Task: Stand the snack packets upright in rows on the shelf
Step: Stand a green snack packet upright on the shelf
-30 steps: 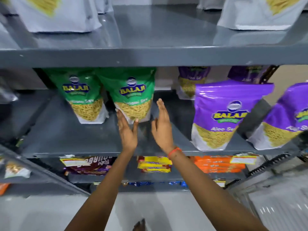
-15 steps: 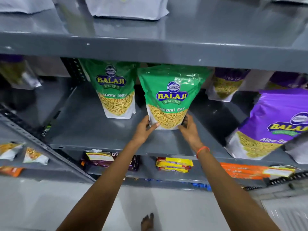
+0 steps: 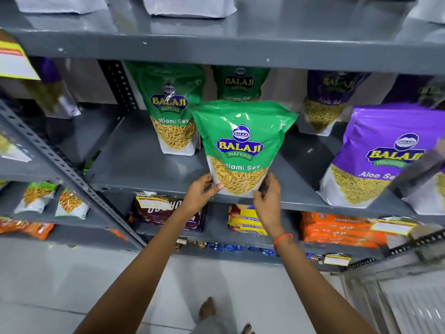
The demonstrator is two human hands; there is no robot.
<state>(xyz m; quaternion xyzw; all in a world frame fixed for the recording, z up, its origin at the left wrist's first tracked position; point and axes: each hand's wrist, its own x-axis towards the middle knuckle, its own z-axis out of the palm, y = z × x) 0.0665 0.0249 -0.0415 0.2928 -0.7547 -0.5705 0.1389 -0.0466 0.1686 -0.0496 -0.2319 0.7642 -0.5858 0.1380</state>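
Two hands grip one green Ratlami Sev packet (image 3: 242, 150) by its lower corners: the left hand (image 3: 201, 194) pinches the bottom left corner with its thumb across the front, and the right hand (image 3: 268, 201) closes round the bottom right corner. The packet stands upright, its long axis vertical and leaning only a little, with its base at the front lip of the middle shelf (image 3: 144, 165). It sits directly above and just beyond both hands, which are about equally near to it, one on each side, so the coming move probably turns on both pushing or settling the base together rather than one leading.

Relative to the held packet, a second green packet (image 3: 174, 116) stands behind and to the left, a third green packet (image 3: 240, 84) stands directly behind near the shelf's back, and a purple Aloo Sev packet (image 3: 382, 157) stands well to the right at the front edge.

Compared with half a second ago, the held packet has come forward to the shelf lip and now uncovers the third green packet behind it; the grip at the two lower corners is unchanged. A second ago both hands were flat and empty in front of it.
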